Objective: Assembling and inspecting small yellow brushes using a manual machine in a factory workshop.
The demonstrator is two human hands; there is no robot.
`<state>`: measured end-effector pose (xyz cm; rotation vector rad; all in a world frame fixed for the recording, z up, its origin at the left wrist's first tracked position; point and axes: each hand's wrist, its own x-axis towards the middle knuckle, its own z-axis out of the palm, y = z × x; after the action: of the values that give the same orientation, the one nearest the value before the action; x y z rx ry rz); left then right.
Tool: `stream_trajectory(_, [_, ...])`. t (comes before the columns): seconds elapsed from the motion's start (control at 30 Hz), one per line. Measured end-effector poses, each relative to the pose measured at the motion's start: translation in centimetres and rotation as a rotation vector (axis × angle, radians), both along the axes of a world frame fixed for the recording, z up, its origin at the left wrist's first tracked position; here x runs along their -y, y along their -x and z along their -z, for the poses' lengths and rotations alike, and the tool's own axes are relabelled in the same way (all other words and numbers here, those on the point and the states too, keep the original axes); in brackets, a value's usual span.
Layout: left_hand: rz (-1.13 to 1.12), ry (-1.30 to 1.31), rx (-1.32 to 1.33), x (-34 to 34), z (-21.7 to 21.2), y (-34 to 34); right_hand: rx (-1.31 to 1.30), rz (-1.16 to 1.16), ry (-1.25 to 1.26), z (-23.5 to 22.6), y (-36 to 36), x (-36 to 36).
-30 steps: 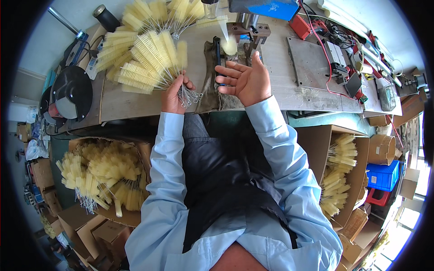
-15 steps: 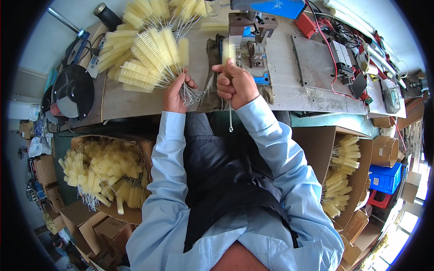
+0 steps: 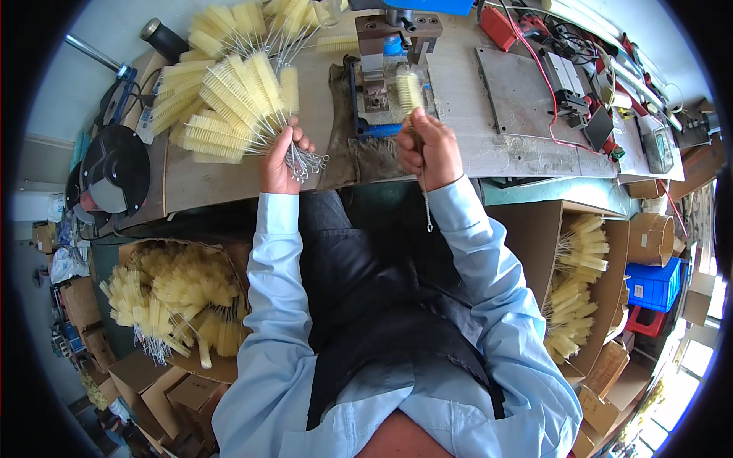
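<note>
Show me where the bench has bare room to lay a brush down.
Freest is the bare bench top between the left hand with its bundle of yellow brushes and the black round tool. The grey metal plate right of the blue fixture is mostly bare too. The right hand crowds the fixture, and wires clutter the far right.

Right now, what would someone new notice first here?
The big fan of pale yellow bottle brushes gripped by their wire handles in the left hand, over the bench's left side. Then the right hand holding a single brush up at the blue metal fixture.
</note>
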<state>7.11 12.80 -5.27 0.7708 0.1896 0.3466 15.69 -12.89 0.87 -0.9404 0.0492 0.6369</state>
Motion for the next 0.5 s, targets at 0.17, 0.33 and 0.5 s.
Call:
stream_trajectory(0.17, [0.002,0.001,0.002,0.0,0.0,-0.1,-0.006,0.019,-0.055,0.6,-1.5,1.2])
stream_trajectory(0.33, [-0.007,0.008,0.008,0.0,0.0,-0.1,-0.05,-0.012,-0.051,0.3,-1.9,0.8])
stream_trajectory(0.5, [-0.007,-0.008,0.01,-0.2,0.4,-0.1,-0.042,-0.005,0.019,0.1,-2.4,1.0])
